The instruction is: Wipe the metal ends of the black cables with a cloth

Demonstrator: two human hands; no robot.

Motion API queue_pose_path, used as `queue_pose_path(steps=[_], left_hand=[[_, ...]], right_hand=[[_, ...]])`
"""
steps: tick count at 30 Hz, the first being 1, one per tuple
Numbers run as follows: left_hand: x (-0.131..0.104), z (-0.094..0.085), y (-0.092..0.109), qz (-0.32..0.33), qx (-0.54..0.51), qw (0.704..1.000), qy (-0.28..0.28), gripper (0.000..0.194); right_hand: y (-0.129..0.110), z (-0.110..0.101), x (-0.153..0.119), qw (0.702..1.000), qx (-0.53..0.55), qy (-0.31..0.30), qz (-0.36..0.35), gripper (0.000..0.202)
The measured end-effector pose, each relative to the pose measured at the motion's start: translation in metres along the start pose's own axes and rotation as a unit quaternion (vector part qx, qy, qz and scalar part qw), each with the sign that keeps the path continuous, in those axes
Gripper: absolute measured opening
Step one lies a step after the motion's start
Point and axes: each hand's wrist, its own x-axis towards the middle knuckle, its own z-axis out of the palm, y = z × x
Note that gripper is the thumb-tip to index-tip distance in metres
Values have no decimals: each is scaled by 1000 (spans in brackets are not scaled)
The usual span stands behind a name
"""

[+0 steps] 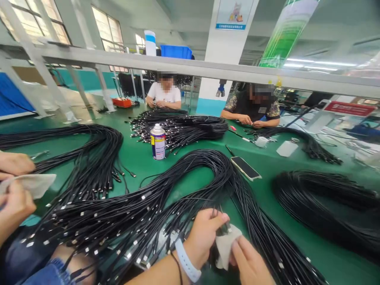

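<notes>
At the lower middle, my left hand (204, 233), with a pale blue band (185, 261) on its wrist, is closed around black cables whose metal connector ends show near its fingertips. My right hand (252, 263), just to its right, pinches a whitish cloth (226, 245). The cloth touches the connector ends between my hands. A large looped bundle of black cables (196, 162) runs behind and to both sides of my hands, its many connectors spread out at the lower left.
Another person's hands (18, 202) hold a cloth at the left edge. A spray can (158, 142), a phone (246, 168) and more cable bundles (320, 209) lie on the green table (133, 158). Two people sit across, beneath a shelf (190, 63).
</notes>
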Motion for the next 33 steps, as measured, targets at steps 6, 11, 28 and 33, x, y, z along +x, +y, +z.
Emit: queue_pose_path(steps=[6,11,28,33], left_hand=[[1,-3,0,-20,11,998,-53,35],[5,-5,-3,21,32,998,-41,30],[2,-5,0,5,5,999,-48,28],[3,-4,2,-15,-25,998,-53,26]], right_hand=[[4,16,10,994,92,51,20,36],[11,25,23,938,336,79,45,38],[12,26,32,960,271,74,7,22],[16,16,28,954,273,120,17,27]])
